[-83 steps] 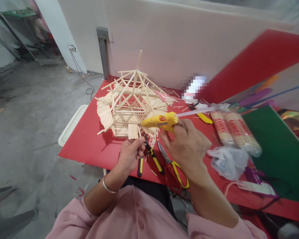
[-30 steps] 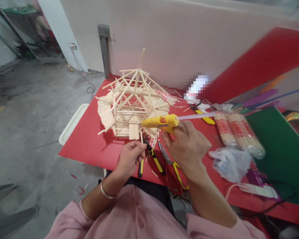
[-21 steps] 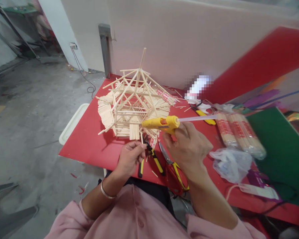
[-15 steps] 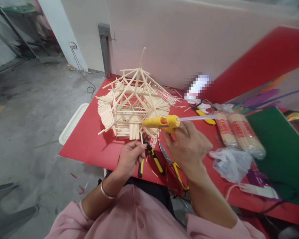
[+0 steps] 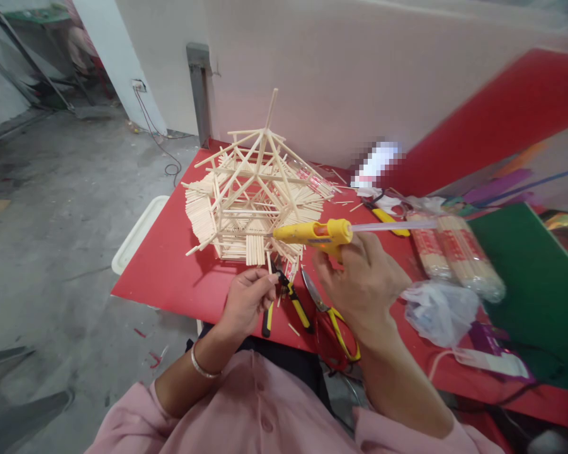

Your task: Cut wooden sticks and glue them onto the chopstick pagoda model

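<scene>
A pale wooden stick model (image 5: 258, 183) with an open roof frame stands on the red table (image 5: 170, 277). My right hand (image 5: 364, 284) is wrapped round a yellow glue gun (image 5: 312, 233), with a clear glue stick (image 5: 392, 225) in its back end. The nozzle points left, close to a short row of sticks (image 5: 255, 250) at the model's front. Just below the model, my left hand (image 5: 250, 296) pinches a thin wooden stick (image 5: 269, 263) upright between thumb and fingers.
Black-and-yellow pliers (image 5: 296, 302) and red-and-yellow scissors (image 5: 334, 321) lie between my hands. To the right are wrapped stick bundles (image 5: 464, 252), a plastic bag (image 5: 440, 312) and a green board (image 5: 534, 290). A wall (image 5: 312, 75) rises behind the table.
The glue gun and my right hand have shifted slightly to the right. My left hand and the model look the same.
</scene>
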Motion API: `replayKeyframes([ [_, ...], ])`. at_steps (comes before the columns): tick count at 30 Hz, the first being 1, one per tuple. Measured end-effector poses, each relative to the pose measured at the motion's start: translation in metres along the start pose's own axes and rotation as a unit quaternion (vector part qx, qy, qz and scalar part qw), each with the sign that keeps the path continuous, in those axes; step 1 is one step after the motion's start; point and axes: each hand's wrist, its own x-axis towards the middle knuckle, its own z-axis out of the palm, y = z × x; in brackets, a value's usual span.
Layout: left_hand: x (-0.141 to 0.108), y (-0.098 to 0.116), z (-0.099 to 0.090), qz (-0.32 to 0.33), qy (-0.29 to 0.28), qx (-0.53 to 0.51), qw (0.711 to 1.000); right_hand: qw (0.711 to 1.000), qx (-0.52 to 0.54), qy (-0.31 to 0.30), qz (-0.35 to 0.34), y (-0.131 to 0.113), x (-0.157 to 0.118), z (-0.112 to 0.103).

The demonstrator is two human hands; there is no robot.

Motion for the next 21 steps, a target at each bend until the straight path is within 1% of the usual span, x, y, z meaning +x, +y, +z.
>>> replayKeyframes([
  [2, 0.000, 0.000, -0.001, 0.001, 0.001, -0.001, 1.000, 1.000, 0.006, 0.002, -0.004, 0.001, -0.004, -0.003],
  [5, -0.001, -0.003, -0.003, 0.007, 0.005, 0.005, 1.000, 1.000, 0.009, -0.014, -0.006, 0.003, -0.010, -0.007],
  [7, -0.002, -0.006, -0.005, 0.010, 0.005, 0.014, 1.000, 1.000, 0.014, -0.022, -0.009, 0.003, -0.014, -0.009],
  [10, -0.004, -0.012, -0.008, 0.005, 0.003, 0.029, 1.000, 0.999, 0.028, -0.019, -0.014, 0.002, -0.016, -0.009],
  [14, -0.007, -0.016, -0.011, 0.009, -0.002, 0.042, 0.999, 1.000, 0.023, -0.007, -0.017, 0.000, -0.015, -0.007],
  [21, -0.007, -0.014, -0.011, 0.009, 0.003, 0.038, 0.999, 0.999, 0.012, 0.003, -0.033, -0.002, -0.007, -0.009],
])
